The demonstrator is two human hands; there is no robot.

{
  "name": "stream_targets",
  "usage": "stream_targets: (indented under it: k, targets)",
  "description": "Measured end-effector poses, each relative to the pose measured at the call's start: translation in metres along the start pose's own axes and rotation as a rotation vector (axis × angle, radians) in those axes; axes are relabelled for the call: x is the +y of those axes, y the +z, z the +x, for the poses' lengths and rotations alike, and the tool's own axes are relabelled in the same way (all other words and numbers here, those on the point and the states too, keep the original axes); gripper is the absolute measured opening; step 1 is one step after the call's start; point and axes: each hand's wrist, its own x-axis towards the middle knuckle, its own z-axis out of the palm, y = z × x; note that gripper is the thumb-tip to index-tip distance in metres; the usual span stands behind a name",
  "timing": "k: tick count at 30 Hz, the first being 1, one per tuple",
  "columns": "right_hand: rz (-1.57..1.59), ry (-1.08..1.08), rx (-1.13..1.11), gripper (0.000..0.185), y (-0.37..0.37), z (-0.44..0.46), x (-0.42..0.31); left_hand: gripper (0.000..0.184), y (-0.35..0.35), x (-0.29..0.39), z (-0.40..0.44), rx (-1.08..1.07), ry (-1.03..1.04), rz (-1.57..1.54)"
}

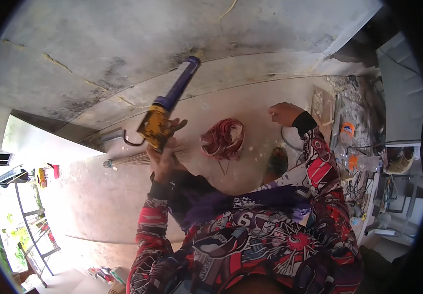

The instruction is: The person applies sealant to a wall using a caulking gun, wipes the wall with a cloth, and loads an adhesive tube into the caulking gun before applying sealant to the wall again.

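My left hand (pixel 165 157) is closed round the yellow handle of a caulking gun (pixel 175 90) with a dark blue barrel. The gun tilts up and to the right. Its tip is at the seam low on the grey wall, where a dab of tan material shows. A hooked rod end sticks out behind the handle. Away from the gun, my right hand (pixel 287 114) hangs in the air with its fingers curled in, and nothing shows in it. Between my hands a crumpled red and white cloth (pixel 223 139) lies on the floor.
A stick broom (pixel 128 159) lies on the floor at left. Clutter stands at right, with a bottle with an orange label (pixel 347 129) and tangled wires (pixel 353 188). The grey wall (pixel 148 29) has tan-filled cracks. A metal ladder (pixel 37 230) stands far left.
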Motion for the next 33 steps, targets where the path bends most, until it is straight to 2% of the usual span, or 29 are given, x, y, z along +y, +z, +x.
stream_targets:
  k: [1,3,5,8,9,12,13,17,20,23,28,29,31,32,33]
  targets:
    - [-0.005,-0.002,0.01,0.032,-0.001,0.0,-0.001,0.045,0.006,0.006,0.0,-0.025,0.069,0.118]
    - [-0.002,0.007,0.011,0.032,-0.002,0.0,-0.003,0.048,-0.032,-0.025,-0.022,-0.104,0.09,0.565]
    - [-0.006,-0.003,0.021,0.032,0.0,-0.002,-0.002,0.052,-0.023,-0.011,-0.017,-0.021,0.091,0.654]
    - [-0.025,-0.036,0.049,0.031,0.002,0.002,0.004,0.054,-0.002,0.028,0.01,-0.114,0.602,0.759]
    - [-0.026,-0.036,0.047,0.03,-0.001,0.002,0.001,0.052,0.006,0.036,0.02,-0.1,0.716,0.883]
    - [0.0,-0.017,0.023,0.03,-0.005,0.002,-0.003,0.047,0.0,0.021,0.049,-0.057,0.801,0.969]
    - [0.013,-0.019,0.036,0.03,-0.003,0.002,-0.002,0.041,0.003,0.021,0.054,-0.016,0.806,1.034]
    - [0.018,-0.007,0.032,0.031,0.001,0.002,-0.001,0.042,0.005,-0.001,0.066,-0.048,0.802,1.143]
    - [0.016,-0.025,0.06,0.031,0.007,0.005,0.002,0.043,0.012,-0.015,0.071,-0.033,0.775,1.048]
    - [-0.043,-0.01,-0.013,0.034,0.001,0.003,-0.007,0.037,0.014,-0.02,0.074,-0.04,0.78,1.187]
    - [-0.053,-0.108,0.042,0.028,0.016,0.011,0.008,0.034,0.009,-0.028,0.066,-0.088,0.724,1.316]
    - [-0.064,-0.112,0.044,0.027,0.019,0.009,0.008,0.035,0.007,-0.03,0.065,-0.069,0.753,1.254]
    - [-0.087,-0.277,0.107,0.026,0.046,0.032,0.042,0.037,0.001,-0.026,0.045,-0.074,0.762,1.128]
    - [-0.307,-0.372,0.006,0.026,0.059,0.049,0.058,0.041,0.0,-0.02,0.038,-0.087,0.804,0.995]
    - [-0.208,-0.29,0.037,0.026,0.058,0.042,0.053,0.04,-0.009,-0.023,0.026,-0.088,0.714,0.902]
